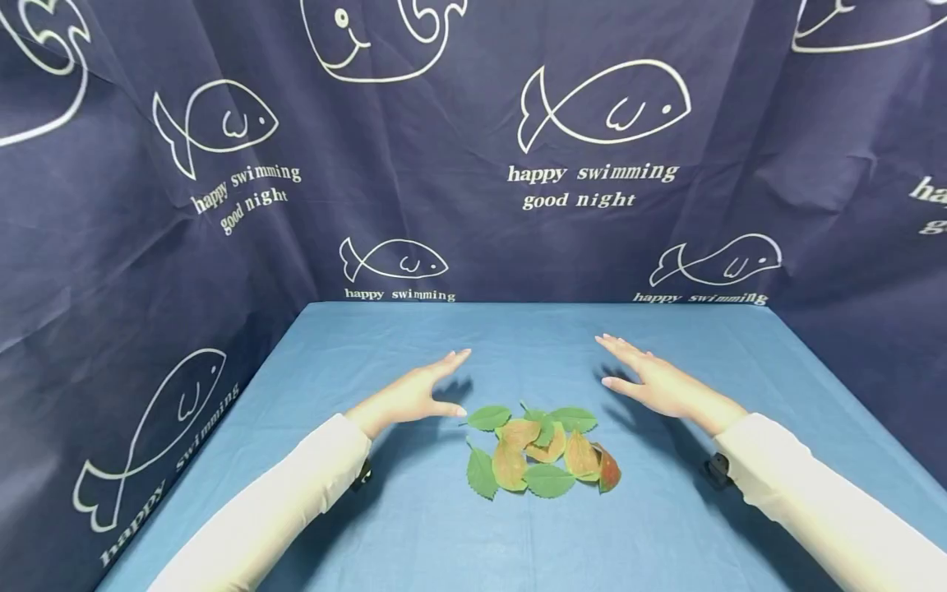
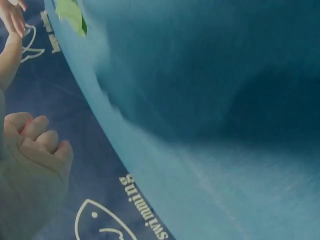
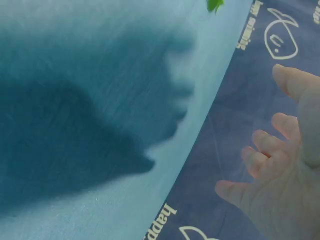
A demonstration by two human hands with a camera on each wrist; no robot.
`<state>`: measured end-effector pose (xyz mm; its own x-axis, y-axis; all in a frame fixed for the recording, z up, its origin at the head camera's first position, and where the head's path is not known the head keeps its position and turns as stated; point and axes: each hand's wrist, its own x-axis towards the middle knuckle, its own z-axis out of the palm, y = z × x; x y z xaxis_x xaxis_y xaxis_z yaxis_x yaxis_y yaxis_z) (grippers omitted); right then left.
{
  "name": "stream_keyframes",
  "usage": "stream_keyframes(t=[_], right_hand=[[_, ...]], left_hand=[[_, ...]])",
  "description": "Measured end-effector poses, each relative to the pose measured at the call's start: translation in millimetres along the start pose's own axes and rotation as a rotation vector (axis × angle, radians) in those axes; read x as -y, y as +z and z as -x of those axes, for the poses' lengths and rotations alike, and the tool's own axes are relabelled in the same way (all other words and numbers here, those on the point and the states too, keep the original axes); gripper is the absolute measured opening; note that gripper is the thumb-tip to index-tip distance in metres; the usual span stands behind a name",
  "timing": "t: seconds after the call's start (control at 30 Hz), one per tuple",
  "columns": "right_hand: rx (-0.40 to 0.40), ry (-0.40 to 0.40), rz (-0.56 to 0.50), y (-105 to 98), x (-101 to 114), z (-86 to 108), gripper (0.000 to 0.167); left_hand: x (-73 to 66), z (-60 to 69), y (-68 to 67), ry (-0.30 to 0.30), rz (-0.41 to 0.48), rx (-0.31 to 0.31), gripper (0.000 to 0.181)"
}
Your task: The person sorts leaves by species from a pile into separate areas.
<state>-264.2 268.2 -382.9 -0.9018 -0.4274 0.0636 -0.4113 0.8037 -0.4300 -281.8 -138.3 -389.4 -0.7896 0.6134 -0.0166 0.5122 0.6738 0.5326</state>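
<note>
Leaves (image 1: 551, 449), perhaps ten, lie between two hands (image 1: 409, 397) (image 1: 666, 390).

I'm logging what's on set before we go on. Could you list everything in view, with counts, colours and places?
green leaves: at least five, green, mostly round the edge of the cluster
yellowish leaves: at least four, yellow-orange, within the cluster
reddish leaf: one, red-brown, right end of the cluster
table cloth: one, blue, under the leaves
backdrop: count unclear, navy, behind and beside the table
fish drawings: at least eight, white, on the backdrop
lettering: several lines, white, near the fish
sleeves: two, cream, on the forearms
left hand: one, bare, left of the leaves
right hand: one, bare, right of the leaves
</note>
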Motion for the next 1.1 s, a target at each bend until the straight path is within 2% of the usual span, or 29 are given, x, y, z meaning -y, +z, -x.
stream_keyframes(t=[0.23,0.47,0.6,0.7,0.83,0.97,1.1], right_hand=[[-0.012,-0.020,0.004,2,11,9.0,0.075],[-0.042,-0.003,-0.024,5,20,20.6,0.073],[-0.063,0.010,-0.029,9,25,28.1,0.071],[-0.079,0.024,-0.053,13,29,32.7,0.069],[-0.115,0.047,-0.109,17,35,38.4,0.063],[-0.138,0.069,-0.201,22,38,42.5,0.055],[-0.103,0.114,-0.306,26,39,45.3,0.048]], left_hand=[[-6.5,11.6,12.8,0.040,0.015,0.038,0.099],[-10.7,20.8,22.1,0.043,0.109,-0.019,0.096],[-11.3,24.6,27.9,0.046,0.132,-0.053,0.092],[-11.9,27.6,33.3,0.021,0.131,-0.063,0.089],[-13.8,32.6,38.5,-0.013,0.126,-0.041,0.087],[-14.4,34.0,42.1,0.002,0.110,-0.035,0.085],[-13.4,32.1,45.9,0.010,0.090,-0.024,0.083]])
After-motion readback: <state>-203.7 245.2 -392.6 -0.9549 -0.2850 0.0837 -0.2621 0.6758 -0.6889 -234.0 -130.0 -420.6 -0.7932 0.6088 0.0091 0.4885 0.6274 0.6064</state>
